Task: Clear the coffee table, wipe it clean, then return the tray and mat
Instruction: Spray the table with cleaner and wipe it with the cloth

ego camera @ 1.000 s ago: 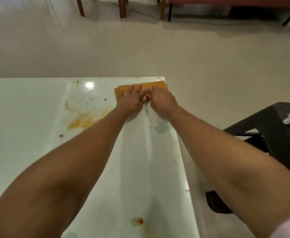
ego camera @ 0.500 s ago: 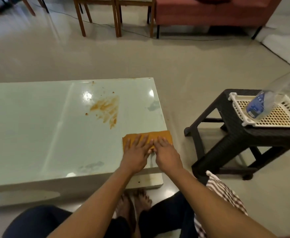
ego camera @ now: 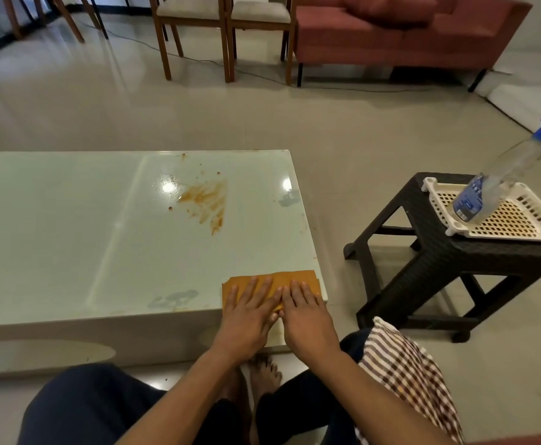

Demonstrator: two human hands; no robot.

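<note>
Both hands flat on the orange cloth at the bench corner.

I see my left hand [ego camera: 246, 316] and right hand [ego camera: 306, 311] pressing the orange cloth [ego camera: 270, 281] with fingers straight onto the bench [ego camera: 70, 236] near its front right corner; a brown smear [ego camera: 206, 203] lies farther back on it.

My single head-worn view looks forward and steeply down, close over the near right corner of the pale glass-topped coffee table [ego camera: 102, 239]; no second view.
</note>
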